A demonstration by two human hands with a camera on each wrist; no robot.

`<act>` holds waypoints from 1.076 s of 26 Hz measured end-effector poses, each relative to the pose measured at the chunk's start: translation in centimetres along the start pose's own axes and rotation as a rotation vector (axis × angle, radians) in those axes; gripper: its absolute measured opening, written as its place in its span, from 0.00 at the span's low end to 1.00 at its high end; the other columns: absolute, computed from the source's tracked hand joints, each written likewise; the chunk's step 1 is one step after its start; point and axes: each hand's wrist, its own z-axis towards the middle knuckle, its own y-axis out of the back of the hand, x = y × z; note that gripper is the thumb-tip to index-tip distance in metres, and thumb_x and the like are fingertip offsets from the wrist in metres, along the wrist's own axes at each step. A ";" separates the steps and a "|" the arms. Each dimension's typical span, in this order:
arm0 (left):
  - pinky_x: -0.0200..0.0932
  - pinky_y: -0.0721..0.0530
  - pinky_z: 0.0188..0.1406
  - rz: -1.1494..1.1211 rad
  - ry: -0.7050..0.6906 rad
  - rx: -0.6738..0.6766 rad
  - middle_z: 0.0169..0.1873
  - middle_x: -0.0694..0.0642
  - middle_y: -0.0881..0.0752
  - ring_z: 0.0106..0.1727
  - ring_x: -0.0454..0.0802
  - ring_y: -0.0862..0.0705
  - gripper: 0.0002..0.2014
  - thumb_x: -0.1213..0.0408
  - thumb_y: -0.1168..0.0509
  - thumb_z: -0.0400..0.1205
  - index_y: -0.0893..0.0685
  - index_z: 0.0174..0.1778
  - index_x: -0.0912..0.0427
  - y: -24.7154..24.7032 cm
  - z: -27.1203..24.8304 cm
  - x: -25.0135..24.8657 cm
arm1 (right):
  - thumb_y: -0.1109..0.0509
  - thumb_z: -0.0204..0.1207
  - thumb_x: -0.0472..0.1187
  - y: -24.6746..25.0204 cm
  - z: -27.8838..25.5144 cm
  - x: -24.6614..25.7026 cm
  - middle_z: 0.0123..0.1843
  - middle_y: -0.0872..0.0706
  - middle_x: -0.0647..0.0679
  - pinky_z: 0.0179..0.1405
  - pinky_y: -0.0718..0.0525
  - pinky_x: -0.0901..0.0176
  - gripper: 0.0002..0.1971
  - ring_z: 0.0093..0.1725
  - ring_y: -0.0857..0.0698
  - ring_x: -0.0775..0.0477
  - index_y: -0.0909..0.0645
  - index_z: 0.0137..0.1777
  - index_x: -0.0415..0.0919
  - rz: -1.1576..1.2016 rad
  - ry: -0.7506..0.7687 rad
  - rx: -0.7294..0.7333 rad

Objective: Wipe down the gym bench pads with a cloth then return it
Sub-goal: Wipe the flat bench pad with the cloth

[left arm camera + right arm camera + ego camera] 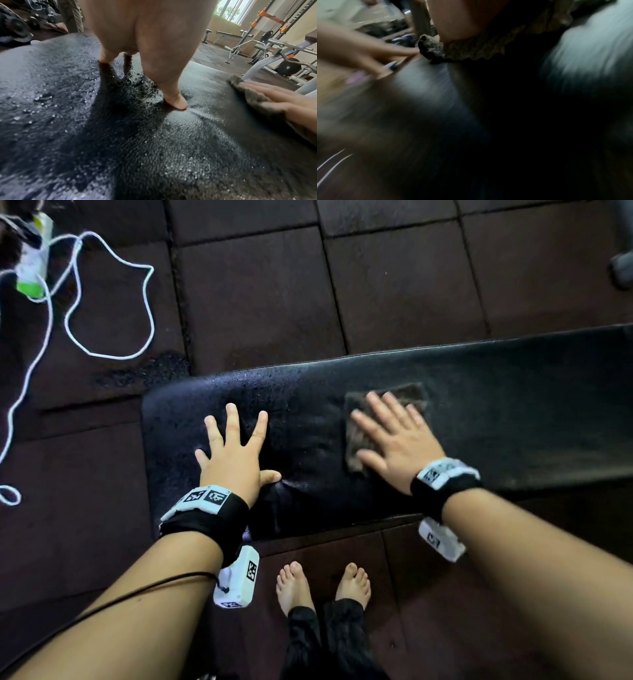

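Note:
A long black gym bench pad (496,419) runs from the middle to the right of the head view, its left end wet with droplets (154,155). My left hand (236,453) lies flat on that left end, fingers spread, holding nothing. My right hand (394,436) presses flat, fingers straight, on a brown-grey cloth (356,436) in the middle of the pad. The left wrist view shows the cloth (248,93) under the right hand (278,97) at the right. The blurred right wrist view shows the cloth's edge (479,50) under the palm.
Dark rubber floor tiles (260,289) surround the bench. A white cord (113,296) loops at the upper left beside a green-and-white bottle (32,265). My bare feet (322,587) stand at the bench's near side. A rack with barbells (274,44) stands beyond.

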 end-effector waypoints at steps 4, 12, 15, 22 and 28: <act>0.78 0.40 0.79 -0.004 0.003 0.002 0.86 0.54 0.74 0.87 0.70 0.68 0.55 0.37 0.29 0.77 0.65 0.87 0.32 -0.1 0.1 0.0 | 0.50 0.82 0.68 3.4 7.8 -0.3 0.92 0.60 0.45 0.86 0.54 0.31 0.39 0.90 0.60 0.39 0.54 0.90 0.57 0.137 -0.430 -0.029; 0.78 0.39 0.79 0.016 -0.006 0.003 0.86 0.55 0.73 0.87 0.70 0.67 0.53 0.36 0.31 0.78 0.65 0.87 0.33 0.1 -0.1 0.0 | 0.48 0.81 0.68 0.0 2.0 5.3 0.93 0.56 0.49 0.88 0.52 0.35 0.37 0.91 0.57 0.42 0.49 0.90 0.61 0.081 -0.028 -0.040; 0.78 0.40 0.79 0.009 -0.012 0.009 0.86 0.55 0.74 0.87 0.70 0.68 0.53 0.36 0.31 0.78 0.65 0.87 0.33 -0.1 0.0 0.0 | 0.49 0.78 0.71 0.9 0.4 -3.1 0.93 0.54 0.49 0.87 0.50 0.34 0.39 0.91 0.55 0.42 0.47 0.89 0.62 0.138 -0.370 -0.066; 0.80 0.38 0.77 0.021 -0.022 0.001 0.87 0.56 0.72 0.87 0.70 0.67 0.53 0.34 0.31 0.77 0.63 0.87 0.34 0.1 0.1 0.1 | 0.44 0.83 0.62 0.1 4.1 10.1 0.91 0.62 0.39 0.85 0.58 0.29 0.40 0.90 0.61 0.34 0.53 0.91 0.52 0.200 -0.437 -0.076; 0.80 0.39 0.78 0.000 -0.023 0.014 0.86 0.55 0.72 0.87 0.69 0.67 0.53 0.35 0.30 0.78 0.63 0.87 0.32 0.2 0.0 0.2 | 0.47 0.79 0.67 -4.3 -6.7 7.3 0.92 0.52 0.51 0.86 0.46 0.33 0.37 0.91 0.54 0.45 0.44 0.89 0.62 0.165 -0.275 -0.101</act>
